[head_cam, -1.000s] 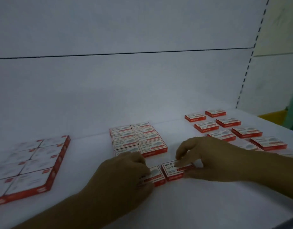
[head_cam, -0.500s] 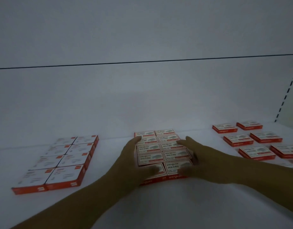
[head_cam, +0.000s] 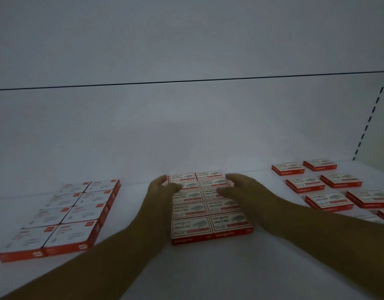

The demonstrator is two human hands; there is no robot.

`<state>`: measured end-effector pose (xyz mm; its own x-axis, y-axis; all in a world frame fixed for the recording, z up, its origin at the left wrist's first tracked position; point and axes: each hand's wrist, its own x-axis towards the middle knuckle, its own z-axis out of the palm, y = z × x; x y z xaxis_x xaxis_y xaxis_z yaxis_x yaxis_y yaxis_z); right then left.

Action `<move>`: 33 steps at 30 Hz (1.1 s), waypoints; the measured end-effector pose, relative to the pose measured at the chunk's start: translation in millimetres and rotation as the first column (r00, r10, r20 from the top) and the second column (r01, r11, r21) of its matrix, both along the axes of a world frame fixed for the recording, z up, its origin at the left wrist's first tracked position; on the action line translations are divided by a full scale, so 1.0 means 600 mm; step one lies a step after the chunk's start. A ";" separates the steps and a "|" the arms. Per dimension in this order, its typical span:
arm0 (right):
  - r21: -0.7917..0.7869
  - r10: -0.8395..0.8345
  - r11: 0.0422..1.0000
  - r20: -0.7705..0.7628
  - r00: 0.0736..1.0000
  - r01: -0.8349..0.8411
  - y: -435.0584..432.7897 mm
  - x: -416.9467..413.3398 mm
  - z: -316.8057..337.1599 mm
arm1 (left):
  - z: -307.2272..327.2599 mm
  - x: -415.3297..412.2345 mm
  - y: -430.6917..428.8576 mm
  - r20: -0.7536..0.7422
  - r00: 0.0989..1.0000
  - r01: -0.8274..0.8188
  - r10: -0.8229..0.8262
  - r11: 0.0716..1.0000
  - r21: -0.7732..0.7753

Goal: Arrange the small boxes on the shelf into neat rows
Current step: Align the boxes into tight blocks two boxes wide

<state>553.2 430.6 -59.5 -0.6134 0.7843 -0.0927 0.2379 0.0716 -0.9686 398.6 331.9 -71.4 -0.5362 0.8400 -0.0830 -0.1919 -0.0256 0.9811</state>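
Observation:
A block of small red-and-white boxes (head_cam: pixel 208 215) lies flat at the middle of the white shelf (head_cam: pixel 208 273), two columns wide and several rows deep, edges touching. My left hand (head_cam: pixel 159 192) lies along the block's left side with straight fingers, the thumb over the second row. My right hand (head_cam: pixel 241 187) lies along the right side, fingers straight, covering parts of the right column. Neither hand grips a box.
A second tight block of boxes (head_cam: pixel 63 217) sits at the left. At the right, several boxes (head_cam: pixel 316 187) lie spaced apart in two loose columns. The white back wall (head_cam: pixel 186 126) rises behind, and a slotted upright (head_cam: pixel 372 113) stands at the far right.
The front two boxes were pushed in against the middle block. Both hands then slid from the block's front to its far sides. The view shifted left.

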 end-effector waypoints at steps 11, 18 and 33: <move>0.044 -0.132 0.991 0.055 0.990 0.130 0.044 -0.066 -0.008 | 0.022 -0.009 0.029 -0.061 0.998 -0.002 -0.007 0.989 -0.145; -0.036 -0.146 0.989 0.018 0.989 0.147 0.042 -0.063 -0.007 | 0.017 -0.020 0.031 -0.080 0.996 0.030 -0.040 0.992 -0.125; -0.004 -0.156 0.988 -0.028 0.987 0.156 0.019 -0.042 -0.019 | -0.009 -0.015 0.031 0.034 0.999 -0.033 0.034 0.999 -0.035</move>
